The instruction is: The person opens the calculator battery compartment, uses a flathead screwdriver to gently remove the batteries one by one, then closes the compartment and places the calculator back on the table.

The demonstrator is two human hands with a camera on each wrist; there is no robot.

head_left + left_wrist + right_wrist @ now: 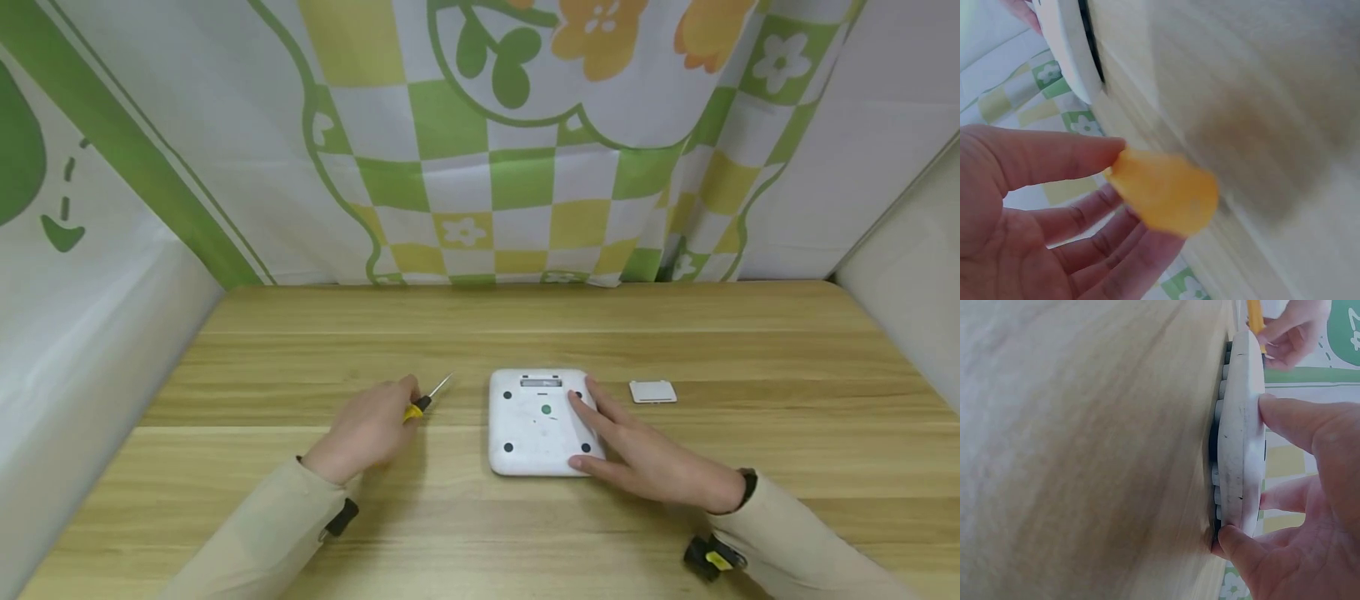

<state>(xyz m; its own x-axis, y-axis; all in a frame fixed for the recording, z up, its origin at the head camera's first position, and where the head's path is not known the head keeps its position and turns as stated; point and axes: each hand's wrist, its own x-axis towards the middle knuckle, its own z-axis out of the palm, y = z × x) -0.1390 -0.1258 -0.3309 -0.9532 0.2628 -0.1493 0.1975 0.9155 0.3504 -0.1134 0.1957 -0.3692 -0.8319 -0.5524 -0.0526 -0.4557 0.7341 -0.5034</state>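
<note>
I saw the left hand [371,425] half closed, pinching a yellow-and-black screwdriver [414,412] to the left of the white calculator [538,433], its metal tip apart from the casing. The calculator lay face down on the wooden table [450,533], a battery [542,383] exposed near its far edge. I saw the right hand [652,458], spread fairly wide, gripping its right side. The battery cover [652,392] rested to the right.

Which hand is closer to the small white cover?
Right. The right hand touches the white device, in front of the cover; the left hand, holding a screwdriver, is farther left.
</note>
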